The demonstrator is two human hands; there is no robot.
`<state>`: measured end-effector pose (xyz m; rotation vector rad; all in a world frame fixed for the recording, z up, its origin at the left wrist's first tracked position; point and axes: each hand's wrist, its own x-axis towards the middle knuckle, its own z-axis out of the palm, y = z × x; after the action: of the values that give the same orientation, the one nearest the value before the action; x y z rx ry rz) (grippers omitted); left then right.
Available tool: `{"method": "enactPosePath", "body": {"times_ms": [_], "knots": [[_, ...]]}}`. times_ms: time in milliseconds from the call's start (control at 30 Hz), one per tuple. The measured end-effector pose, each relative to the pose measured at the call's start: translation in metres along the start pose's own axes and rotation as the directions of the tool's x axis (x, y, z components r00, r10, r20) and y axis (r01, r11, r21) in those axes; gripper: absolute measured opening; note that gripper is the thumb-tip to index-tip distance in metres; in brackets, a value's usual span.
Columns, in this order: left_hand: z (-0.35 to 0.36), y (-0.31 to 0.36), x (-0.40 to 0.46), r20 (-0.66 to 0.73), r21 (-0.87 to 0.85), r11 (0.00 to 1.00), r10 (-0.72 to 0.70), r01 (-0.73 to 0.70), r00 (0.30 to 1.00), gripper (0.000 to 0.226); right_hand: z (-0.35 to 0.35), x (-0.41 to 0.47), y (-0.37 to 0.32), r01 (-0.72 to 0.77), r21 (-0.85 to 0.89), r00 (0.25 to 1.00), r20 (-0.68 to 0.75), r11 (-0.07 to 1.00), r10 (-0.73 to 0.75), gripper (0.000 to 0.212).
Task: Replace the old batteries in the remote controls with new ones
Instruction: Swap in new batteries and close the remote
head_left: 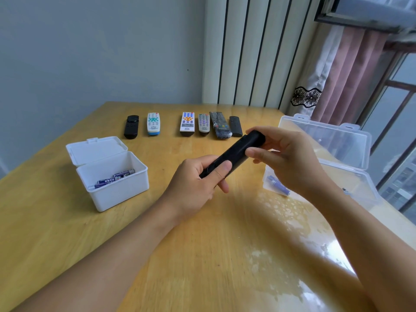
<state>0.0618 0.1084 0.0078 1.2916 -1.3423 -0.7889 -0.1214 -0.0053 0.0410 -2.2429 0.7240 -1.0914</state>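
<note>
Head view: both hands hold a black remote (234, 153) above the table (202, 255), just right of centre. The left hand (198, 179) grips its near end, thumb on top; the right hand (283, 158) pinches the far end. Likely the back cover is being slid, so keep the left grip firm and push along the length. At nine o'clock a white box (112, 174) holds batteries (114, 178); at three o'clock a clear box (337, 158) holds more. Six remotes (186, 124) line up at twelve o'clock, well apart; nothing blocks the hands.
</note>
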Motion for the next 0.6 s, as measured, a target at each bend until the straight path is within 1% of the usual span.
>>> {"method": "enactPosePath", "body": {"times_ms": [100, 167, 233, 300, 367, 433, 500, 600], "knots": [[-0.002, 0.005, 0.001, 0.101, -0.143, 0.972, -0.173, 0.187, 0.98, 0.026, -0.005, 0.001, 0.001, -0.124, 0.198, 0.99, 0.089, 0.972, 0.108, 0.021], [-0.004, 0.007, 0.002, 0.164, -0.207, 0.932, -0.267, 0.298, 0.95, 0.026, -0.007, 0.002, 0.002, -0.192, 0.245, 0.978, 0.122, 0.95, 0.167, 0.018], [-0.005, 0.007, 0.002, 0.234, -0.308, 0.857, -0.353, 0.413, 0.906, 0.028, -0.008, 0.003, 0.003, -0.241, 0.289, 0.969, 0.126, 0.926, 0.213, 0.017], [-0.003, 0.008, 0.001, 0.312, -0.441, 0.738, -0.407, 0.51, 0.858, 0.032, -0.007, 0.003, 0.002, -0.266, 0.312, 0.963, 0.12, 0.912, 0.24, 0.016], [0.0, 0.009, -0.001, 0.371, -0.542, 0.619, -0.431, 0.568, 0.823, 0.034, -0.005, 0.003, 0.003, -0.263, 0.286, 0.964, 0.116, 0.921, 0.239, 0.014], [0.003, 0.009, -0.001, 0.416, -0.597, 0.534, -0.432, 0.599, 0.8, 0.035, -0.004, 0.003, 0.003, -0.241, 0.213, 0.969, 0.109, 0.947, 0.222, 0.016], [0.004, 0.008, -0.002, 0.432, -0.625, 0.492, -0.428, 0.606, 0.794, 0.037, -0.003, 0.002, 0.003, -0.191, 0.098, 0.98, 0.084, 0.977, 0.183, 0.019], [0.006, 0.009, -0.003, 0.406, -0.65, 0.48, -0.436, 0.589, 0.803, 0.038, 0.002, 0.002, 0.003, -0.097, -0.064, 0.994, 0.034, 0.993, 0.099, 0.019]]}}
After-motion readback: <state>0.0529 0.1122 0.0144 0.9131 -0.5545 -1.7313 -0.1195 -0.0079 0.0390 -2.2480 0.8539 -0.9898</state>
